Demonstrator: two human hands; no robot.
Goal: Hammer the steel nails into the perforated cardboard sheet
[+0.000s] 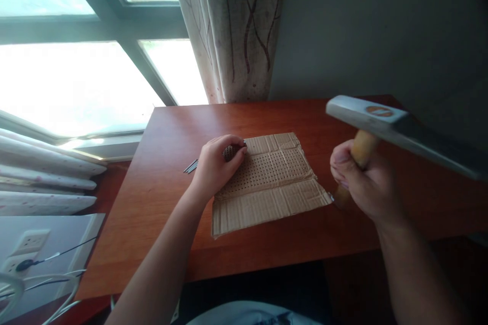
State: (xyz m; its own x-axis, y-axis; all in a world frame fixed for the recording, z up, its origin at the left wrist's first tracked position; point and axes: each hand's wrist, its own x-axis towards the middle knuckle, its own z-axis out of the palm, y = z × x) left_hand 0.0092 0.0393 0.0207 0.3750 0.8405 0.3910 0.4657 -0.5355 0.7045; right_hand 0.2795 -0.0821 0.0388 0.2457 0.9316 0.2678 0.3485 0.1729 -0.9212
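My left hand (218, 162) rests on a flat piece of corrugated cardboard (263, 203). Its thumb and forefinger are pinched together near the cardboard's far edge, on a small dark tip that looks like a nail. Rows of small holes cover the middle of the cardboard. Several thin metal nails (191, 166) lie on the table just left of that hand. My right hand (368, 180) is wrapped around the wooden handle of a hammer (360, 113), raised right of the cardboard. The hammer's metal head has a square face to the left and a long tapered end to the right.
A reddish-brown wooden table (168, 132) carries everything. Behind it are a patterned curtain (238, 35), a bright window (57, 81) and a grey wall (373, 25). At the lower left, cables (57, 277) hang near a wall socket (32, 241).
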